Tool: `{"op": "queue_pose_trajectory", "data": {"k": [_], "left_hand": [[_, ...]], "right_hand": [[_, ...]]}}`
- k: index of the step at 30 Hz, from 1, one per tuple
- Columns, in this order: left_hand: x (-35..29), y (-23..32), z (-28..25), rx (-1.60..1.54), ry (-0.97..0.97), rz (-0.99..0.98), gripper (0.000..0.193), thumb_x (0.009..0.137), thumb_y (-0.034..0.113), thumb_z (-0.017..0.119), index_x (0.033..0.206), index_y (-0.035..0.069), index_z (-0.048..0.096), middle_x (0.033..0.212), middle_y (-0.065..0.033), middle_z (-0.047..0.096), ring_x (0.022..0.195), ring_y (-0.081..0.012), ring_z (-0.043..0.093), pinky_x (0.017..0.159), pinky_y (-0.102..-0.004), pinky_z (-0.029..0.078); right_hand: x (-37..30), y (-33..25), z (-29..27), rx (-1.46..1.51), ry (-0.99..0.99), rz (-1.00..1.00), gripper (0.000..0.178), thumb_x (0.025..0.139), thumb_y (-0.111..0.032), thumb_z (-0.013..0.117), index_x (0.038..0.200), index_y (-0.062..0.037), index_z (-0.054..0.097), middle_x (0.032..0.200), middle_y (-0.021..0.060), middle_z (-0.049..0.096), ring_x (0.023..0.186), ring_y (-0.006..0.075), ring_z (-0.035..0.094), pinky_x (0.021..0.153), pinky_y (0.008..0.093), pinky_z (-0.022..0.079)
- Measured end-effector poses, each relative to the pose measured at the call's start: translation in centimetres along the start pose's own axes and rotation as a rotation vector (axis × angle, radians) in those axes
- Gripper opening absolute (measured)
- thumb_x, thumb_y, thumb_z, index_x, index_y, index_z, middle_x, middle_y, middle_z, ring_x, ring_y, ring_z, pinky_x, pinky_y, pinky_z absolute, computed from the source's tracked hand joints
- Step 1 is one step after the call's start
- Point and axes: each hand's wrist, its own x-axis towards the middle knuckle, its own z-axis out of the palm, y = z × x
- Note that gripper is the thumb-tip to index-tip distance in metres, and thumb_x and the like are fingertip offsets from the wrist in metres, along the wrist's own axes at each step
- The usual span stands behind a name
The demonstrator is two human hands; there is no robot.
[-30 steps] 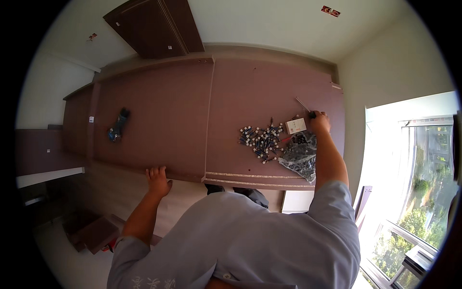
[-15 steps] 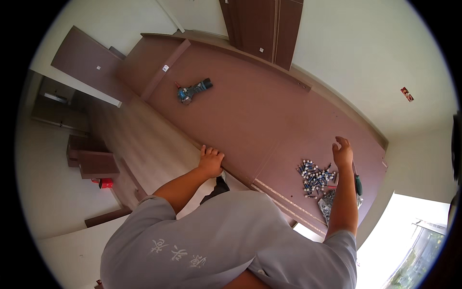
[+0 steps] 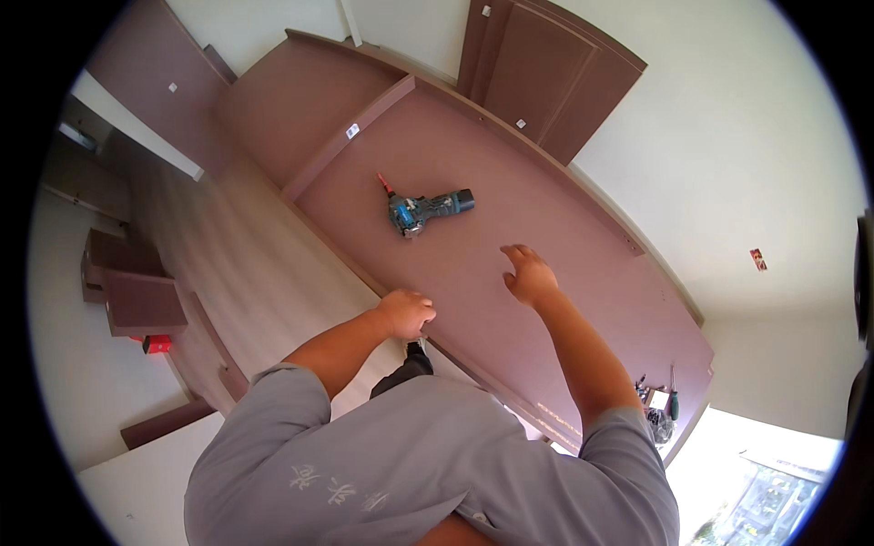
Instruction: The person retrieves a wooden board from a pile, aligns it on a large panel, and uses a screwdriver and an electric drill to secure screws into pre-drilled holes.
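Note:
A large brown furniture panel (image 3: 583, 273) lies flat before me, with raised boards along its far side and across its left part. My left hand (image 3: 407, 314) is at its near edge, fingers curled in, nothing visible in them; whether it touches the edge I cannot tell. My right hand (image 3: 530, 276) hovers over the middle of the panel, empty, with thumb and fingers apart. Beyond both hands a blue and black cordless drill (image 3: 423, 211) lies on its side, its red-tipped bit pointing to the far left.
By my right elbow lie a green-handled screwdriver (image 3: 674, 405) and a plastic bag (image 3: 662, 426), partly behind my arm. Brown boards (image 3: 546, 77) lean on the far wall. Brown drawer-like boxes (image 3: 141, 300) and a red item (image 3: 157, 344) are on the floor at left.
My right hand has swung left from near the pile of small fittings to the middle of the panel. My left hand's fingers have curled in. The view has shifted, and my arm now hides most fittings.

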Motion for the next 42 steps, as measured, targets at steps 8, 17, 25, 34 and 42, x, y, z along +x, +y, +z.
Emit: {"op": "queue_pose_trajectory", "data": {"k": [8, 17, 25, 34, 42], "left_hand": [[-0.3, -1.3, 1.0, -0.021, 0.134, 0.048, 0.027, 0.072, 0.034, 0.082, 0.088, 0.016, 0.069, 0.094, -0.0003, 0.067, 0.101, -0.0262, 0.067, 0.087, -0.0453, 0.054], [0.4, -0.5, 1.0, 0.020, 0.112, -0.014, 0.025, 0.066, 0.025, 0.082, 0.086, 0.018, 0.068, 0.095, -0.0005, 0.068, 0.098, -0.0265, 0.067, 0.080, -0.0453, 0.056], [1.3, 2.0, -0.1, 0.094, -0.046, -0.141, 0.033, 0.067, 0.026, 0.091, 0.090, 0.017, 0.069, 0.099, -0.0012, 0.065, 0.104, -0.0250, 0.065, 0.083, -0.0445, 0.055], [2.4, 5.0, -0.9, 0.284, -0.190, -0.305, 0.034, 0.075, 0.018, 0.086, 0.103, 0.018, 0.068, 0.111, -0.0044, 0.064, 0.112, -0.0277, 0.059, 0.100, -0.0438, 0.046], [2.1, 7.1, -0.4, 0.315, -0.181, -0.526, 0.029, 0.082, 0.003, 0.071, 0.108, 0.016, 0.068, 0.115, -0.0090, 0.063, 0.119, -0.0302, 0.056, 0.103, -0.0451, 0.043]], "right_hand": [[19.0, -11.2, 6.6, -0.354, 0.144, -0.231, 0.056, 0.087, -0.013, 0.070, 0.141, -0.0133, 0.057, 0.149, 0.0087, 0.055, 0.146, 0.0274, 0.045, 0.120, 0.0477, 0.035], [10.7, -8.0, 8.6, 0.076, -0.102, 0.032, 0.057, 0.079, -0.022, 0.081, 0.127, -0.0056, 0.058, 0.133, 0.0138, 0.065, 0.128, 0.0314, 0.061, 0.105, 0.0446, 0.050], [-15.9, 13.8, 0.3, 0.157, 0.174, 0.429, 0.054, 0.078, -0.028, 0.082, 0.124, -0.0111, 0.061, 0.128, 0.0121, 0.065, 0.126, 0.0321, 0.060, 0.104, 0.0435, 0.051], [-33.4, 33.0, -1.4, 0.018, 0.173, 0.723, 0.056, 0.075, -0.026, 0.080, 0.128, -0.0136, 0.064, 0.129, 0.0111, 0.067, 0.127, 0.0312, 0.061, 0.105, 0.0437, 0.051], [-32.5, 34.8, -1.0, 0.104, 0.096, 0.755, 0.067, 0.075, -0.028, 0.081, 0.138, -0.0149, 0.060, 0.136, 0.0146, 0.064, 0.131, 0.0336, 0.058, 0.108, 0.0442, 0.049]]}}
